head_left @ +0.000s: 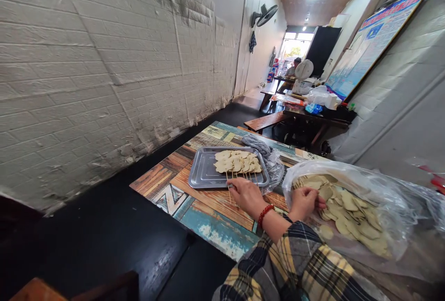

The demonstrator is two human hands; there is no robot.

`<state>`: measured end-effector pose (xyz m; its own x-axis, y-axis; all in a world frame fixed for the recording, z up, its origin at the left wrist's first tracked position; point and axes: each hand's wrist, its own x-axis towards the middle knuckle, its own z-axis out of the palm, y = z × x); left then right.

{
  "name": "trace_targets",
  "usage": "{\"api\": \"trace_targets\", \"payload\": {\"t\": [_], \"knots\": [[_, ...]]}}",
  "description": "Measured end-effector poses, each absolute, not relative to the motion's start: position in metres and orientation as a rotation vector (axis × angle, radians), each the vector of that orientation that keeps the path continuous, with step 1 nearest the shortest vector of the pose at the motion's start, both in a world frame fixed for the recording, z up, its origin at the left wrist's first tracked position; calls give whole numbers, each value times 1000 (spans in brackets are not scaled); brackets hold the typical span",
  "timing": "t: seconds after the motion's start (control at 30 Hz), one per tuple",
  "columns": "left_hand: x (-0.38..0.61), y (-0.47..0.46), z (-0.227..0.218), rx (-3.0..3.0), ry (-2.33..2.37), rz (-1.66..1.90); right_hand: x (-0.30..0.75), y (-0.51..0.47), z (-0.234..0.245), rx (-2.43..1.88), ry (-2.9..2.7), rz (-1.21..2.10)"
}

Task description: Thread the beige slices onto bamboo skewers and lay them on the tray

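Observation:
My forearms cross, the right over the left. My right hand (pixel 248 195), with a red bead bracelet (pixel 266 214) at its wrist, reaches left to the near edge of a metal tray (pixel 205 178). Its fingers are closed around a thin wooden skewer (pixel 229 194). On the tray lie several skewers threaded with flat, pale tan slices (pixel 238 161). My left hand (pixel 305 202) is at the mouth of a clear plastic bag (pixel 399 199) on the right, its fingers curled together beside a pile of loose tan slices (pixel 351 215). What it pinches is hidden.
A grey cloth-like bundle (pixel 257 142) and crumpled plastic lie behind the tray on the patterned table (pixel 208 208). Beyond stand a bench (pixel 266 121), a cluttered table (pixel 306 112) and a seated person (pixel 295 69). A white wall (pixel 121 60) runs along the left.

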<state>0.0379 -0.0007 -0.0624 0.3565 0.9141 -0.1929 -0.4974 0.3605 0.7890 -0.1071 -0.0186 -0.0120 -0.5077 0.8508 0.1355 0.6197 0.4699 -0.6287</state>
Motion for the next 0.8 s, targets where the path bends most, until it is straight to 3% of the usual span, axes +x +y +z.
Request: {"api": "trace_targets", "payload": {"t": [0.37,0.57,0.8], "knots": [[29,-9,-45,691,766,1033,-107,-35,13,-1122,-2655,368],[24,-6,-31,718,785,1000,-57,-55,28,-1066,-2422,214],[29,17,-33,787,795,933,69,-107,16,-1371,-1952,113]]}}
